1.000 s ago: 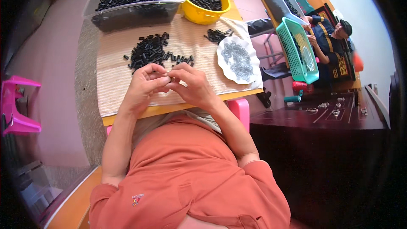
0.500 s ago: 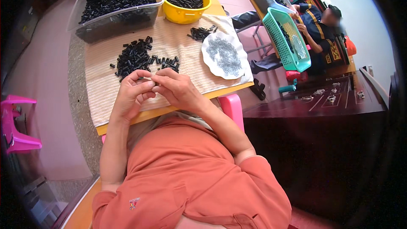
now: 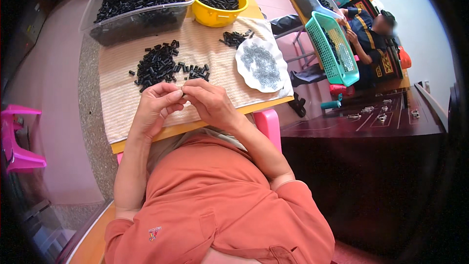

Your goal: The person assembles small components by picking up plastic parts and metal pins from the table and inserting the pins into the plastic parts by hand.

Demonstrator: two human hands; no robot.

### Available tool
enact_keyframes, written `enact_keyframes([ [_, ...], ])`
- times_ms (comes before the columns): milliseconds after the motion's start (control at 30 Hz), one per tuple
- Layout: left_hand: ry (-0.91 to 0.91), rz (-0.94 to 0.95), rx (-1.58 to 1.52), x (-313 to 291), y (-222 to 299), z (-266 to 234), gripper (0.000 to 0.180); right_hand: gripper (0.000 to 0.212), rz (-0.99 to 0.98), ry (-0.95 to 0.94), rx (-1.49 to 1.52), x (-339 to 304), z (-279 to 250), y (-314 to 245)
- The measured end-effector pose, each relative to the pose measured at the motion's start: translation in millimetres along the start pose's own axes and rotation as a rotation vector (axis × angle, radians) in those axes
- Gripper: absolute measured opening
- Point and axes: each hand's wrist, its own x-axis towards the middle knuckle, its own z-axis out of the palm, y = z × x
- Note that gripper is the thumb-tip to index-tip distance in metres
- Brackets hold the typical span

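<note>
Close together over the near part of the striped cloth [image 3: 119,100], my left hand [image 3: 157,107] and my right hand [image 3: 211,103] meet at the fingertips. Both pinch a small dark piece [image 3: 184,95], mostly covered by the fingers. Just beyond them lies a heap of short black tube-like pieces [image 3: 155,67], with a looser cluster [image 3: 197,72] at its right. A white wavy-edged plate [image 3: 240,67] on the right holds many tiny clear or silvery bits. Behind the plate is a small group of longer black pieces [image 3: 234,38].
At the back stand a clear plastic bin [image 3: 139,33] and a yellow tub [image 3: 215,18], both full of black pieces. To the right, another person [image 3: 366,34] sits by a green basket [image 3: 337,68]. A dark wooden surface [image 3: 366,126] is nearer; a pink stool [image 3: 24,159] stands left.
The fingertips have shifted slightly, and a bit of the dark piece now shows between them. The whole view has moved a little; the heaps look the same.
</note>
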Motion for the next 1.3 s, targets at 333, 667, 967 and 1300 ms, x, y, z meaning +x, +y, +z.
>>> enact_keyframes([
  [333,-0.007,-0.026,-0.026,-2.0,2.2,3.5,0.017,0.01,0.08,0.083,0.122,-3.1,3.4,2.5],
  [667,0.008,-0.038,0.021,-3.6,1.2,7.0,0.02,0.023,0.017,-0.12,-0.156,-5.3,-23.1,-11.8],
  [967,0.034,-0.021,0.105,-3.6,-0.9,14.1,0.023,0.027,0.431,-0.127,-0.782,-19.2,-122.0,46.2],
  [1300,0.065,0.011,0.133,-2.1,-4.1,13.7,0.023,0.028,0.479,-0.272,-0.847,-16.8,-129.8,71.1],
])
